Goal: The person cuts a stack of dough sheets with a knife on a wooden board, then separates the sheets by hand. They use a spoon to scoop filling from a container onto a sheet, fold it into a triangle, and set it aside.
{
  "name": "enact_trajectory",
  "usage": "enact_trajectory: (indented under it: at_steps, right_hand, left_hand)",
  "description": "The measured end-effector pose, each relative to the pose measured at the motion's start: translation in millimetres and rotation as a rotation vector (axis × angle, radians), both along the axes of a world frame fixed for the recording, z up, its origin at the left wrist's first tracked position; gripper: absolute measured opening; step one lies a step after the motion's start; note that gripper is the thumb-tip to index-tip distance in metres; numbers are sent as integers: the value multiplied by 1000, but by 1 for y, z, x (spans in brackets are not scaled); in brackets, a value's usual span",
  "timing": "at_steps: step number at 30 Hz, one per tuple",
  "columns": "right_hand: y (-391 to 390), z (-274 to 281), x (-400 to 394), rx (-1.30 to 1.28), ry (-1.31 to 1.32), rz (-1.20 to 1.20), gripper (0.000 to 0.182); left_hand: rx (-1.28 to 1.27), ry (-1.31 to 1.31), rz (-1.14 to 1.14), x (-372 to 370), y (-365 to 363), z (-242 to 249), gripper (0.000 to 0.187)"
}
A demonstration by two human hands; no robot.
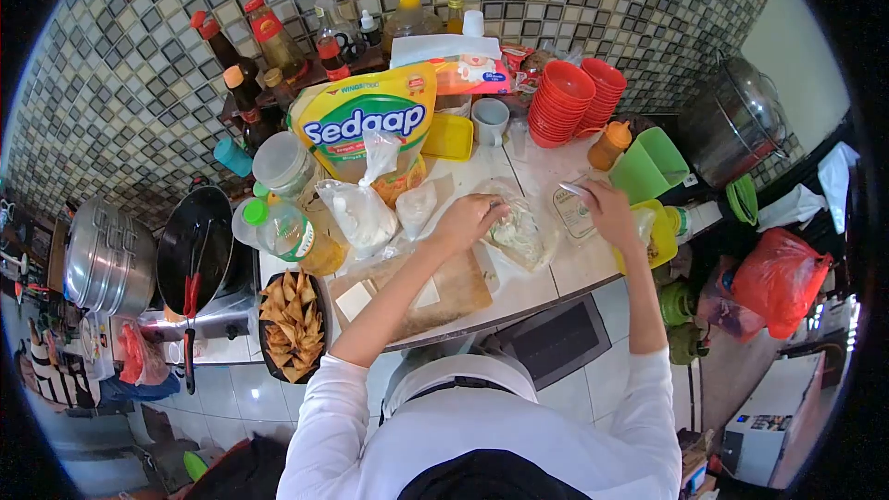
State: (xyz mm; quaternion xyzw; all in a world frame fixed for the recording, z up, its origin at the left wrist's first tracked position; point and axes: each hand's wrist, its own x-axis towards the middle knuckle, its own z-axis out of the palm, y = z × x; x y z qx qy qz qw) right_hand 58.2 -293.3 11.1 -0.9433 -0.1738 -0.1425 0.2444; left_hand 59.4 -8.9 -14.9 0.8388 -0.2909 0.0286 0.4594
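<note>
My left hand (469, 221) is closed at the upper left edge of a clear plastic bag (523, 236) with pale, shredded-looking contents. My right hand (607, 208) pinches a small whitish item (576, 190), too small to name, above a clear packet with a printed label (574, 213). Left of the bag lies a brown board (454, 301) with pale square sheets (355, 301) on it, partly under my left forearm. A black tray of folded triangular pastries (292, 324) stands at the counter's left front.
Behind stand a yellow Sedaap pouch (366, 130), a bag of white powder (359, 215), an oil bottle (301, 239), a grey mug (489, 120) and stacked red bowls (562, 97). A black wok (194, 245) is left; a yellow container (659, 241) is right.
</note>
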Motion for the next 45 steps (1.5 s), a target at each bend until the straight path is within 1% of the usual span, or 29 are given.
enact_trajectory:
  at_steps: [2, 3, 5, 6, 8, 9, 11, 15, 17, 20, 23, 26, 30, 32, 33, 35, 36, 38, 39, 41, 45]
  right_hand:
    - [-10, 18, -34, 155, 100, -60, 19]
    - [-13, 27, -47, 150, 103, -67, 19]
    - [-18, 37, -67, 26, 116, -86, 21]
    - [-20, 37, -73, 23, 120, -94, 21]
    - [-19, 36, -80, -176, -15, -38, 22]
    - [-17, 34, -83, -177, -13, -42, 22]
    - [-14, 27, -85, -212, -66, -62, 23]
    - [-10, 23, -84, -212, -62, -106, 24]
    - [-9, 20, -81, -150, -121, -28, 24]
    - [-6, 9, -75, -179, -143, -39, 24]
    - [2, 1, -73, -215, -152, -90, 23]
    - [1, -8, -73, -254, -130, -72, 22]
    - [4, -10, -76, -208, -148, -64, 23]
    - [3, -15, -76, -211, -261, -82, 23]
    - [3, -18, -79, -211, -260, -84, 23]
    - [5, -20, -80, -220, -172, -92, 22]
    - [6, -20, -80, -218, -173, -87, 22]
    - [8, -21, -83, -127, -177, -137, 21]
    - [8, -24, -84, -127, -176, -139, 21]
    - [7, -32, -86, -207, -160, -137, 20]
    - [8, -31, -89, -147, -175, -138, 21]
  left_hand:
    - [31, -97, -20, 4, 2, 3, 31]
    - [26, -94, -26, 7, 2, 5, 31]
    - [-25, -60, -62, 12, 0, 10, 27]
    - [-28, -56, -70, 13, -1, 13, 27]
    - [-14, 41, -91, 15, -4, 18, 27]
    - [-15, 44, -95, 16, -6, 16, 27]
    - [-40, 36, -70, 19, -11, 12, 27]
    - [-43, 6, -63, 21, -15, 10, 27]
    - [-72, -23, -84, 21, -17, 9, 27]
    - [-56, -74, -92, 23, -20, 5, 27]
    - [-27, -33, -90, 22, -22, 5, 27]
    - [-52, -67, -89, 20, -23, 5, 27]
    - [-67, -75, -74, 18, -20, 7, 28]
    - [-49, 12, -72, 17, -20, 7, 28]
    - [-49, 13, -75, 16, -20, 6, 28]
    - [-6, -31, -51, 18, -19, 6, 28]
    - [-6, -30, -46, 19, -18, 5, 28]
    - [-69, -57, -64, 18, -18, 4, 27]
    - [-69, -56, -66, 18, -18, 4, 27]
    - [-36, -51, -52, 18, -18, 4, 27]
    - [-54, -66, -30, 17, -16, 1, 26]
